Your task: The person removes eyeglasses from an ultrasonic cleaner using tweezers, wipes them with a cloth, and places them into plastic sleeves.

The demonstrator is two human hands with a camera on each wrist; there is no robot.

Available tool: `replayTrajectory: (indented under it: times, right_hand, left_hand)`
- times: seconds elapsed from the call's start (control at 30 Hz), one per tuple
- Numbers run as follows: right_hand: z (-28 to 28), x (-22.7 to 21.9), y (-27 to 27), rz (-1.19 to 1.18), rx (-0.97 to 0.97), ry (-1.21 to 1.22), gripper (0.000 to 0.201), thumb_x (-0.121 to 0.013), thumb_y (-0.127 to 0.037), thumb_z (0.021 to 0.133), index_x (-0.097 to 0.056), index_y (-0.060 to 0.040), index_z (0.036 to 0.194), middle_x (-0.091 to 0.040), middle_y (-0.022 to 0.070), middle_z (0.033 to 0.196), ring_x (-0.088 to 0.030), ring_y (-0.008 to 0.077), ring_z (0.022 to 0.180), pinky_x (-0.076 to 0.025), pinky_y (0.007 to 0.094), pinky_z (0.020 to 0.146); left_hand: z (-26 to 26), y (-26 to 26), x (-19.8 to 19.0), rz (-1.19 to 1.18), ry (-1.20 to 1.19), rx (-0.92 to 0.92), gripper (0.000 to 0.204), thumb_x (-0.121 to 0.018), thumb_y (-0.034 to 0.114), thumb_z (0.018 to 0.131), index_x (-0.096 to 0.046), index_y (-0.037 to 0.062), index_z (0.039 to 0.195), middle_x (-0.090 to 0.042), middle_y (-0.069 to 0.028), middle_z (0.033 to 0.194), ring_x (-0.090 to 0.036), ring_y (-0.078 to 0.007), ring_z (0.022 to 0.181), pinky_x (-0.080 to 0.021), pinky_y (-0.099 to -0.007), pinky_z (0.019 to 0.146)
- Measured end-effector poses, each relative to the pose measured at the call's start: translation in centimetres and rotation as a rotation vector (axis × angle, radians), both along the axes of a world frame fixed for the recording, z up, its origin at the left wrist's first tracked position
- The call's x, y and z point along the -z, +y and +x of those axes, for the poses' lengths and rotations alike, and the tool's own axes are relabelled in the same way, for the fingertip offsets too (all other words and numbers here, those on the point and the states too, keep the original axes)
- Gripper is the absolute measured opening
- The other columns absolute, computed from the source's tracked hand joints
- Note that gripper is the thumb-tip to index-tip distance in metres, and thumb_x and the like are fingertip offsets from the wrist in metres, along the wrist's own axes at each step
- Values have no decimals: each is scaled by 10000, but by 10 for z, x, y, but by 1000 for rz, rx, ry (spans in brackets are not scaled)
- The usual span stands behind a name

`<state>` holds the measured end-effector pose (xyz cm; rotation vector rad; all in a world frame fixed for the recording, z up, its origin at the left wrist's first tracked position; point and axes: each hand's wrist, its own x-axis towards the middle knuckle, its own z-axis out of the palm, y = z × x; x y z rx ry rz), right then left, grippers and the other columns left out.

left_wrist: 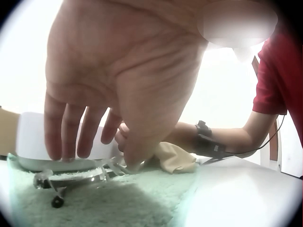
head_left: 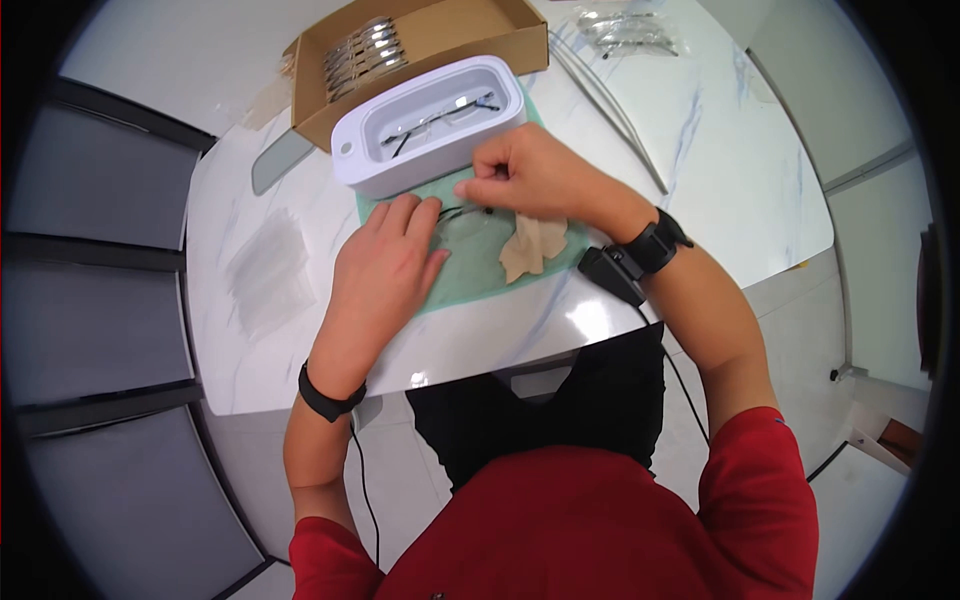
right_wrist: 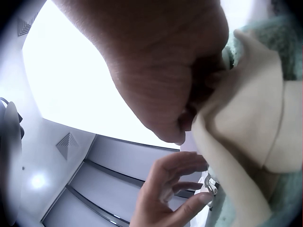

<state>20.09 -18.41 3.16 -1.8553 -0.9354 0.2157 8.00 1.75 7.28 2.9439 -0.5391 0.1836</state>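
A pair of glasses (head_left: 463, 212) lies on the green towel (head_left: 470, 262), partly hidden by the hands in the head view. My left hand (head_left: 385, 262) is over the towel's left side, fingers extended downward just beyond the glasses frame (left_wrist: 87, 179) in the left wrist view. Curled fingers of my right hand (head_left: 540, 172) grip a beige cloth (right_wrist: 246, 109), which hangs down from them. Behind both hands stands a white ultrasonic-cleaner-like tub (head_left: 430, 160), with another pair of glasses (head_left: 440, 120) inside it.
At the back, a cardboard box (head_left: 455, 35) holds several glasses in a row. Bagged glasses (head_left: 630, 32) lie back right, near grey curved strips (head_left: 615, 110). Clear plastic bags (head_left: 270, 270) rest at left. A black device (head_left: 612, 275) with a cable is by my right wrist.
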Motion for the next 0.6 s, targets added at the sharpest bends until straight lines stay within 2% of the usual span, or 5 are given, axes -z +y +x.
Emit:
replayTrajectory:
  times: [0.07, 0.2, 0.27, 0.57, 0.6]
  right_hand:
    - [2, -2, -1, -13, 11, -10, 439, -762, -227, 898, -492, -17, 623, -399, -6, 549, -345, 94, 552, -329, 290, 503]
    - [2, -1, -1, 39, 17, 2, 444, -760, -230, 900, -491, -17, 619, -389, -18, 553, -338, 83, 550, -324, 283, 501]
    - [2, 3, -1, 50, 4, -33, 433, -760, -229, 903, -500, -24, 623, -397, -24, 553, -340, 77, 551, -325, 278, 502]
    - [3, 9, 2, 63, 18, -39, 432, -750, -290, 887, -544, -15, 626, -471, 55, 538, -418, 162, 518, -382, 334, 514]
    - [3, 8, 3, 64, 11, -45, 432, -750, -290, 887, -544, -15, 626, -471, 55, 538, -418, 162, 518, -382, 334, 514]
  left_hand:
    - [-11, -4, -5, 14, -54, 2, 418, -766, 128, 820, -600, 38, 1192, -632, -119, 1154, -621, -334, 1053, -525, -413, 841]
    - [-75, -7, 5, -219, -346, 172, 291, -803, 15, 745, -666, 4, 1001, -668, -134, 877, -654, -333, 788, -525, -390, 676]
    - [-112, -8, 24, -322, -257, 151, 218, -802, -3, 729, -672, 5, 904, -650, -115, 791, -632, -310, 700, -497, -373, 610]
    - [-281, 16, 173, -413, 83, -340, 127, -766, 38, 838, -647, 36, 881, -613, -92, 730, -602, -267, 659, -477, -361, 581]
    - [-295, 12, 184, -538, 223, -562, 138, -743, 91, 882, -635, 27, 940, -621, -97, 754, -611, -247, 673, -482, -347, 587]
